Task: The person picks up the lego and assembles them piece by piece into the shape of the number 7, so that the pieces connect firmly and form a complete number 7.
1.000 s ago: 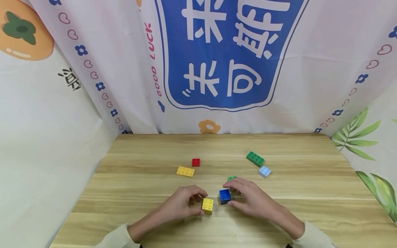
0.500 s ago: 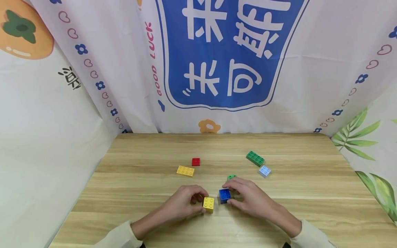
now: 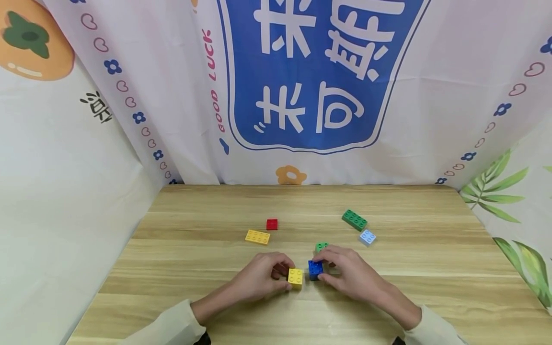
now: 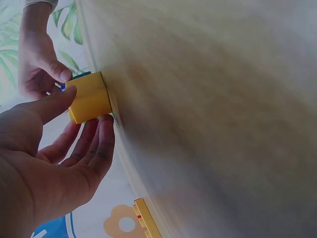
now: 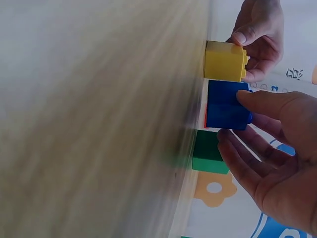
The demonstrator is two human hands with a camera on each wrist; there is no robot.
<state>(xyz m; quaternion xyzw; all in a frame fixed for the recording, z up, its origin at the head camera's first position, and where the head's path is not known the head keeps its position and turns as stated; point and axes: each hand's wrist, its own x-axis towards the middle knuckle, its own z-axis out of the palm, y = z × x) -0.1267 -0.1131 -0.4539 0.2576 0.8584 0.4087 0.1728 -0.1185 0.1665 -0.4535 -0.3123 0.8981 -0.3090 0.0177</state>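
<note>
My left hand [image 3: 265, 278] pinches a yellow toy building brick [image 3: 295, 278] between thumb and fingers, its studs facing up. To its right, my right hand [image 3: 353, 274] holds a blue brick [image 3: 315, 270] of similar size by two opposite sides. A narrow gap separates the two bricks in the head view. The right wrist view shows the yellow brick [image 5: 224, 61] and the blue brick [image 5: 228, 105] side by side, low over the table. Just behind my right fingers stands a green brick [image 3: 321, 247], partly hidden by them in the head view.
Farther back on the wooden table [image 3: 194, 206] lie a flat orange-yellow brick [image 3: 258, 236] and a small red brick [image 3: 272, 224] on the left. A long dark green brick [image 3: 354, 220] and a light blue brick [image 3: 368, 237] are at the right. Printed cloth [image 3: 189, 163] hangs behind.
My left hand has moved right and slightly away from me with the yellow brick, narrowing the gap to the blue one. The blue brick has shifted slightly right in my right hand's grip.
</note>
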